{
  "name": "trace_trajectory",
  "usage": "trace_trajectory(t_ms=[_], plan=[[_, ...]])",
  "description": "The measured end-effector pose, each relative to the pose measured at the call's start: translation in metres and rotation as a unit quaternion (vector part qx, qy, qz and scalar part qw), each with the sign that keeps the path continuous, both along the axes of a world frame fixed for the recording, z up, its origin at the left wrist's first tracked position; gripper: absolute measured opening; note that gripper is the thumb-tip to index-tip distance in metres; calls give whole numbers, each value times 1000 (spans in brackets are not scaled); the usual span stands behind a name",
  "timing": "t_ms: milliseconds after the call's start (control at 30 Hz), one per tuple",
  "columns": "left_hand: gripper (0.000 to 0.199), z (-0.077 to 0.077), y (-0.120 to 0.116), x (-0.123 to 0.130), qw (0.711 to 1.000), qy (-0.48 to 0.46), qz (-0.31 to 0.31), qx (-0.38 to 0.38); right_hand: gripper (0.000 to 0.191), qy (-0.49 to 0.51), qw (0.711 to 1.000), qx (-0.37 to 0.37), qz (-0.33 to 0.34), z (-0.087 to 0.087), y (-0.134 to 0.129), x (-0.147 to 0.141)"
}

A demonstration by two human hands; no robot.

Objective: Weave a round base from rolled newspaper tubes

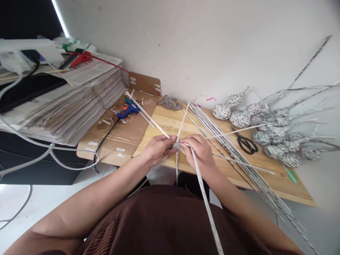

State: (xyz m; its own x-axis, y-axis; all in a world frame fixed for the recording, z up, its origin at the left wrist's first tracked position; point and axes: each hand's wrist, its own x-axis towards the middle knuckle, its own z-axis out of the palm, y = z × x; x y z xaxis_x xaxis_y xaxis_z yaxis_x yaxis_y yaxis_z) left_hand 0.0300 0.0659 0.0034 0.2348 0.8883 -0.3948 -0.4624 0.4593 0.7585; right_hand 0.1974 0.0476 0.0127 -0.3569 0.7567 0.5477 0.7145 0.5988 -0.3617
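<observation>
Head view puts the small woven paper knot (pixel 176 145) above the near edge of the wooden board (pixel 164 115), between two hands. The left hand (pixel 158 148) pinches the knot between thumb and fingers; the right hand (pixel 199 152) pinches a long strand (pixel 201 180) close beside it, the strand's tail falling over the board's near edge across the brown shirt (pixel 159 219).

Should either pinch slacken, the weave could loosen; too sharp a pull might crease or split the paper. That tail could also snag on clothing. Spokes (pixel 182 122) fan out from the knot, and those reaching over the bundle of paper rods (pixel 228 148) on the board might tangle there or catch the scissors (pixel 247 143) at the board's right.

The gourd-shaped pieces (pixel 281 134) line the board's far right side. Left of the board, the glue gun (pixel 129 111) lies on cardboard; its cord could trip a reach.

No brand can be read: the green label (pixel 292 174) at the board's right end and the print on the newspaper stack (pixel 87 95), left of the board, are illegible.
</observation>
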Motion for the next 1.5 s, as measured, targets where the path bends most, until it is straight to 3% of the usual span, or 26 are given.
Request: trace_trajectory(t_ms=[233,400,467,667,1133,1367,1500], plan=[[12,-2,2,-2,1000,6,-1,17,12,33,998,-60,-17,4,-1,-1],[34,0,1,-3,999,-17,-19,35,13,61,992,-107,-38,8,-1,0],[35,1,0,-2,999,-1,-7,35,13,69,990,-116,-42,8,-1,-1],[25,1,-2,4,998,40,32,39,15,65,992,-101,-33,5,-1,-3],[20,3,5,-1,1000,-3,3,-15,15,48,994,-101,5,7,3,2],[29,2,2,3,999,31,15,11,11,63,996,-59,-7,10,4,2],[29,-3,0,6,990,103,31,91,14,56,998,-33,4,7,7,1]])
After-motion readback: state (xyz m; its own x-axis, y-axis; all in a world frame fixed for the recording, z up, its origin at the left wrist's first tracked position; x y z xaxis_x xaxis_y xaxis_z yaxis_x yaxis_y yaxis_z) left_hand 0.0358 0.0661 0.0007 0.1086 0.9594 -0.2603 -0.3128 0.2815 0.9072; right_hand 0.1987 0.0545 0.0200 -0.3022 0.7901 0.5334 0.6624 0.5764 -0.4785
